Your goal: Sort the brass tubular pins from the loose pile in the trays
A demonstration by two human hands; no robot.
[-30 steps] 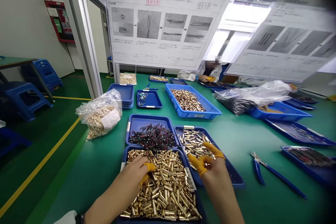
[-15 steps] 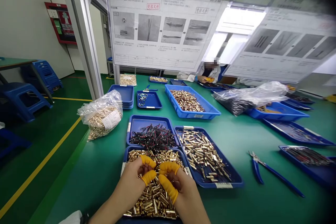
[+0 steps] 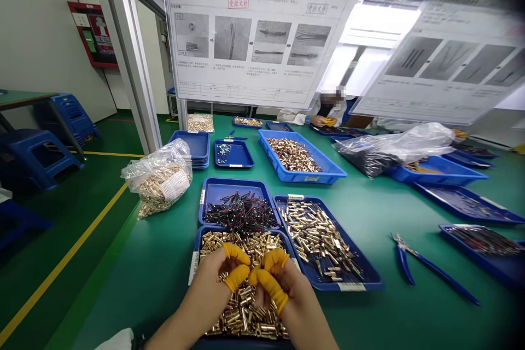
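Yellow finger cots cover the fingertips of both my hands, which meet above a blue tray [image 3: 198,238] full of brass sleeves [image 3: 246,314]. My left hand [image 3: 213,281] is closed in a pinch, thumb against forefinger. Facing it, my right hand [image 3: 293,290] is pinched too, its tips close to the left ones. Whatever lies between the fingertips is too small and covered to name. Just beyond, black and red wire leads [image 3: 241,213] lie heaped in another blue tray [image 3: 217,188]. To the right, a third tray [image 3: 372,281] carries brass sleeves with thin leads.
Blue-handled pliers [image 3: 430,270] lie at the right. A bag of brass parts [image 3: 159,183] stands on the left, beside stacked trays [image 3: 191,145]. Farther back is a blue bin [image 3: 332,172] of brass pieces. Instruction sheets [image 3: 254,79] hang ahead; another person [image 3: 328,115] sits beyond them.
My right hand has shifted slightly right and its fingers have turned a little. Both hands stay closed over the sleeve tray. The camera view has moved slightly.
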